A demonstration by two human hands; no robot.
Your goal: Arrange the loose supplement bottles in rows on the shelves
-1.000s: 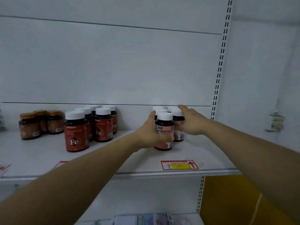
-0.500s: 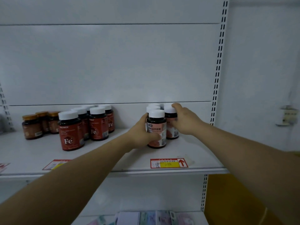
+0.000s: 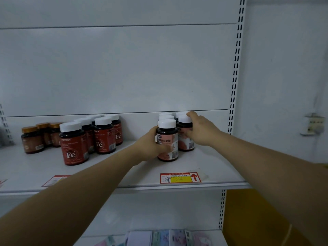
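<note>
A cluster of dark bottles with white caps and pink labels stands on the white shelf (image 3: 209, 162) at its right part. My left hand (image 3: 150, 146) grips the front pink-label bottle (image 3: 167, 139) from the left, thumb across its label. My right hand (image 3: 200, 128) holds the second pink-label bottle (image 3: 184, 137) just behind and to the right, fingers over its cap and side. Further white caps (image 3: 166, 115) of the same kind show behind them.
Red "Fe" bottles (image 3: 73, 144) with white caps stand in rows left of centre. Brown bottles with orange caps (image 3: 32, 140) sit at the far left. A red and yellow price tag (image 3: 180, 178) lies on the shelf's front edge. Packets lie on the shelf below (image 3: 159, 237).
Both hands stay on the same two bottles. The front bottle has turned slightly under my left hand; the view has shifted a little.
</note>
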